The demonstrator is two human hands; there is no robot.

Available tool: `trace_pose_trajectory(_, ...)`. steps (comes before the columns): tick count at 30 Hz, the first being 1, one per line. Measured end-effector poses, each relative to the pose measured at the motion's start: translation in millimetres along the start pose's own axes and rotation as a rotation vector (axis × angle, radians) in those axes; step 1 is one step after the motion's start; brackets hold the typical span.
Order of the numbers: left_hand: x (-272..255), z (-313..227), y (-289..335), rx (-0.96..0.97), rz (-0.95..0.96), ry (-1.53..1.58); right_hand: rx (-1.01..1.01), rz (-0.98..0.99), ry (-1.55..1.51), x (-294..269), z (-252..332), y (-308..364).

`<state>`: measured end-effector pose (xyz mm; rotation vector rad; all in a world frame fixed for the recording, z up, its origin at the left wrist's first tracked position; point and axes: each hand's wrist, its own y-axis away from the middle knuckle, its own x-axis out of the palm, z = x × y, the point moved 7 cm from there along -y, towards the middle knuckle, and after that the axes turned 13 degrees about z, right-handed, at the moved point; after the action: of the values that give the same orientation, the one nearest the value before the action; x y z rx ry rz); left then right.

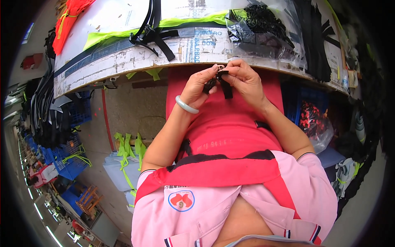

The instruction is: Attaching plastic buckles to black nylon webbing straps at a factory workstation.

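Observation:
My left hand is closed around small black pieces, probably a plastic buckle, just in front of the table edge. Beside it, my right hand pinches a short black webbing strap whose end hangs down over my red apron. Fingertips of both hands nearly meet, and they partly hide the black parts between them. On the table, close ahead of my hands, black straps with buckles lie across a neon yellow-green fabric strip.
The worn white table curves across the top. A clear plastic bag of black pieces and a bundle of black straps lie right. An orange cloth hangs far left. Blue crates stand left; a filled plastic bag sits right.

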<state>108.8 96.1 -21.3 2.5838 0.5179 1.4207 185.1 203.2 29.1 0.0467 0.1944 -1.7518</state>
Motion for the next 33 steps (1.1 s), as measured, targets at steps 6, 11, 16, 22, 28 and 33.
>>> trace_pose_trajectory(6, 1.0, 10.5, -1.0, -0.012, 0.038, 0.036, -0.065, -0.016, 0.076, -7.8, 12.1, 2.6)
trace_pose_trajectory(11, -13.4, -45.9, 14.6, 0.26, -0.321, -0.715, -0.514, -0.12, -0.258, -96.9, 132.9, 9.7)
trace_pose_trajectory(16, -10.7, -47.2, 4.5, 0.263, -0.275, -0.806, -0.348, -0.09, -0.383, -118.8, 157.6, 7.3)
trace_pose_trajectory(22, -14.6, -32.6, 1.6, 0.389, -0.213, -0.671, 0.442, 0.085, -0.187, -18.9, -1.8, 5.7)
trace_pose_trajectory(28, -6.2, -41.8, 15.2, 0.467, -0.307, -0.941, 0.564, 0.139, -0.197, 3.9, -30.0, 11.2)
trace_pose_trajectory(33, -2.8, -40.2, 19.6, 0.555, -0.337, -0.921, 0.52, 0.053, -0.385, 10.4, -22.8, 5.8)
